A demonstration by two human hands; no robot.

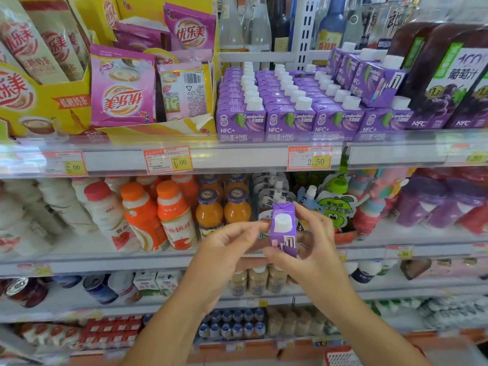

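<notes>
The purple juice carton (284,231) is up in mid-air in front of the middle shelf, white cap (282,223) turned toward the face, likely so the top can be checked. The right hand (314,249) pinches it, thumb low and fingers over the far side, taking the weight. The left hand (224,249) is loosely stretched, its fingertips only steadying the left edge. Rows of matching cartons (290,101) sit on the shelf above, over the 2.50 price tag (309,157).
</notes>
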